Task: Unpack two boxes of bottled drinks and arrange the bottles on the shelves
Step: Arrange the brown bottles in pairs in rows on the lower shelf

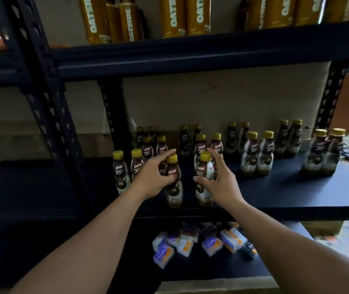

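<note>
Two brown coffee-drink bottles with gold caps stand at the front of the dark blue middle shelf (296, 187). My left hand (150, 179) grips the left bottle (174, 192) around its upper body, thumb on the label and fingers behind it. The right bottle (203, 194) is held the same way by my right hand (222, 185). Both bottles are upright with their bases on the shelf. Several more of the same bottles (256, 153) stand in paired rows behind and to the sides, with one pair at the far right (324, 153).
Tall gold cartons (175, 15) line the shelf above. Small white, orange and purple boxes (201, 240) lie on the shelf below. A perforated dark upright post (48, 107) stands to the left. Bare shelf surface shows between the bottle groups on the right.
</note>
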A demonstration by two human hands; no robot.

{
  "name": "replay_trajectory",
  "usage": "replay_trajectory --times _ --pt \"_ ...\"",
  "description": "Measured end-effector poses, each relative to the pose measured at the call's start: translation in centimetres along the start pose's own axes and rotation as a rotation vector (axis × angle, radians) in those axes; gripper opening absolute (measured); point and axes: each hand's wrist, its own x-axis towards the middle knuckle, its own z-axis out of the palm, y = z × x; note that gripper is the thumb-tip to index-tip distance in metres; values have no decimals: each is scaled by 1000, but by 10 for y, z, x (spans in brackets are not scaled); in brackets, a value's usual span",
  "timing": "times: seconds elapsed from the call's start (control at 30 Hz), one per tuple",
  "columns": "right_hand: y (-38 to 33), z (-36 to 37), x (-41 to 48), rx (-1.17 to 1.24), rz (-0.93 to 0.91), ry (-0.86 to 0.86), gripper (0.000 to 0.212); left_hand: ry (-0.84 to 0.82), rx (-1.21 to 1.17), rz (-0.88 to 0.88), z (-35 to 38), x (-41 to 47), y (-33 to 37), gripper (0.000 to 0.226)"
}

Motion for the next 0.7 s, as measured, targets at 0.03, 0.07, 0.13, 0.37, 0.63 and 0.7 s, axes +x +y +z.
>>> replay_trajectory --times 0.03,0.07,0.13,0.37,0.63,0.7 --pt "4 3 4 17 2 7 86 10 -2 -4 3 3 -5 74" --pt "7 6 7 33 -1 12 87 22 -5 -6 5 6 -10 76" --pt "11 11 13 57 -12 9 91 39 -36 -27 11 10 -19 81" --pt "39 12 4 55 31 -123 101 94 -158 -178 39 3 -52 109" --pt "43 26 18 11 25 -118 81 116 -227 -253 56 6 -59 84" --pt "46 31 18 29 21 -118 84 131 -242 -263 64 2 -67 83"
